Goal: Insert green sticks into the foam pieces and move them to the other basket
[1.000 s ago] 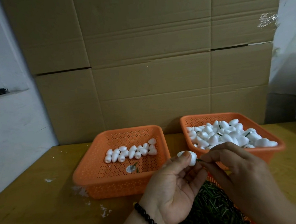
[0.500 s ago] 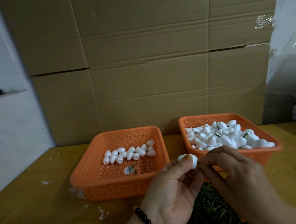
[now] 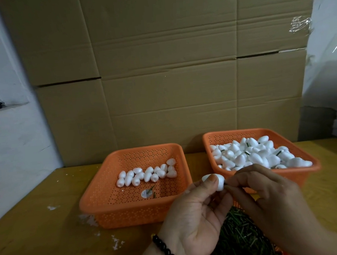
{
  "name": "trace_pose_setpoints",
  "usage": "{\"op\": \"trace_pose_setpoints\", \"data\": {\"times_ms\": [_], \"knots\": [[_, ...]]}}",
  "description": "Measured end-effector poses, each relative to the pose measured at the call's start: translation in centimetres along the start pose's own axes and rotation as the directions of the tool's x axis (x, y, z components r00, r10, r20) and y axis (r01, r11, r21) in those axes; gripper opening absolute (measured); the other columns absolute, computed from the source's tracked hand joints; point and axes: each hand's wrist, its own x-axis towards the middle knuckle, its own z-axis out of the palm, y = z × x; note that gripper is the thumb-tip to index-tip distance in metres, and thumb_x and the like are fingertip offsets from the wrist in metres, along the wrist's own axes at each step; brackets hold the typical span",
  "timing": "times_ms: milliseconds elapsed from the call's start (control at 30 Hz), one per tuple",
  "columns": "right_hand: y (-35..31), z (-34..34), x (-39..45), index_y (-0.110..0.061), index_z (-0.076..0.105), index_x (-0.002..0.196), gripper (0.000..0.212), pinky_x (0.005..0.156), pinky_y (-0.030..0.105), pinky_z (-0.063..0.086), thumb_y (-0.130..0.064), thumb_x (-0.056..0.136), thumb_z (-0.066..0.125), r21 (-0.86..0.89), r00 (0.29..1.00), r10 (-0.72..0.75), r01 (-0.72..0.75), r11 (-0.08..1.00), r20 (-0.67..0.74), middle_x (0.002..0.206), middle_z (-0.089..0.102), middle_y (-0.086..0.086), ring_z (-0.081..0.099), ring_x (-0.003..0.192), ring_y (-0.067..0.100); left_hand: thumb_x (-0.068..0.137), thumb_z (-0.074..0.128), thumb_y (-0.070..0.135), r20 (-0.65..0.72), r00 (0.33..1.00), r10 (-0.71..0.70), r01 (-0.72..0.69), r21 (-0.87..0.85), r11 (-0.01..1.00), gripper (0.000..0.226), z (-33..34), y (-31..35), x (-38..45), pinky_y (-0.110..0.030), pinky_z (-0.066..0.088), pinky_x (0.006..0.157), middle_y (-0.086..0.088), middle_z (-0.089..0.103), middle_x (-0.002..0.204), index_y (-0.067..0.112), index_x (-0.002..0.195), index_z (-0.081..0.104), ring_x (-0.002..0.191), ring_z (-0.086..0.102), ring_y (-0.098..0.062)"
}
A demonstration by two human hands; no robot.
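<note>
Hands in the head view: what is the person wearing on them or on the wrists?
Both are bare, with no gloves, rings or sleeves in view. The left hand has a bracelet of round black beads at the wrist, with one small orange bead. The right hand shows nothing worn.

I read this as a small packing or assembly workshop, maybe a stockroom corner. Stacked cardboard cartons (image 3: 160, 68) wall off the whole back, one with clear tape (image 3: 299, 23) peeling at its edge. In front of the cartons sits a worn wooden bench (image 3: 41, 223) flecked with white crumbs (image 3: 53, 207). On it, two orange baskets (image 3: 133, 214) hold white foam pieces (image 3: 147, 175) in bulk, and a heap of green sticks (image 3: 241, 239) lies nearest me. Left of the cartons is a scuffed white wall (image 3: 13, 146).
</note>
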Motion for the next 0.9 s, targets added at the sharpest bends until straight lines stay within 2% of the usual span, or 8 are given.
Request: {"op": "trace_pose_setpoints", "data": {"times_ms": [267, 567, 633, 767, 900], "knots": [[0.03, 0.00, -0.10, -0.015, 0.071, 0.081, 0.007, 0.067, 0.004, 0.044, -0.021, 0.078, 0.070, -0.002, 1.000, 0.003, -0.003, 1.000, 0.027, 0.084, 0.062, -0.013, 0.058, 0.076, -0.006, 0.059, 0.073, 0.003, -0.006, 1.000, 0.005, -0.005, -0.005, 1.000, 0.047, 0.00, 0.07, -0.04, -0.027, 0.058, 0.056, -0.016, 0.069, 0.079, -0.003, 0.104, 0.062, 0.062, 0.069, -0.020], [-0.08, -0.05, -0.05, -0.018, 0.072, 0.088, 0.010, 0.068, 0.012, 0.049, -0.021, 0.079, 0.071, 0.020, 0.999, 0.017, -0.018, 1.000, 0.045, 0.087, 0.064, -0.014, 0.061, 0.078, -0.004, 0.060, 0.074, 0.004, -0.022, 1.000, 0.002, -0.002, -0.001, 1.000, 0.041, -0.19, 0.15, 0.05, -0.027, 0.057, 0.055, -0.015, 0.070, 0.077, -0.001, 0.100, 0.064, 0.061, 0.069, -0.020], [0.03, -0.07, -0.09, -0.018, 0.071, 0.095, 0.014, 0.070, 0.013, 0.051, -0.023, 0.082, 0.074, 0.044, 0.997, 0.041, -0.044, 0.998, 0.058, 0.091, 0.064, -0.015, 0.063, 0.081, -0.005, 0.062, 0.074, 0.006, -0.021, 1.000, 0.000, 0.000, 0.005, 1.000, 0.041, -0.31, 0.20, 0.08, -0.027, 0.057, 0.056, -0.015, 0.069, 0.078, -0.001, 0.101, 0.064, 0.061, 0.068, -0.019], [-0.11, -0.15, 0.01, -0.019, 0.068, 0.103, 0.030, 0.073, 0.010, 0.052, -0.027, 0.074, 0.070, 0.083, 0.992, 0.092, -0.099, 0.992, 0.087, 0.095, 0.065, -0.015, 0.065, 0.085, -0.006, 0.064, 0.073, 0.009, -0.014, 1.000, -0.003, 0.003, 0.008, 1.000, 0.034, -0.35, 0.30, 0.21, -0.026, 0.057, 0.056, -0.015, 0.068, 0.078, -0.002, 0.096, 0.068, 0.062, 0.066, -0.019], [-0.27, -0.07, -0.07, -0.021, 0.066, 0.105, 0.034, 0.072, 0.009, 0.052, -0.026, 0.072, 0.072, 0.132, 0.989, 0.123, -0.133, 0.982, 0.081, 0.095, 0.066, -0.015, 0.066, 0.085, -0.006, 0.068, 0.072, 0.012, -0.001, 1.000, -0.016, 0.016, -0.005, 1.000, 0.020, -0.36, 0.41, 0.26, -0.026, 0.056, 0.056, -0.016, 0.068, 0.081, 0.000, 0.083, 0.075, 0.063, 0.066, -0.020]]}}
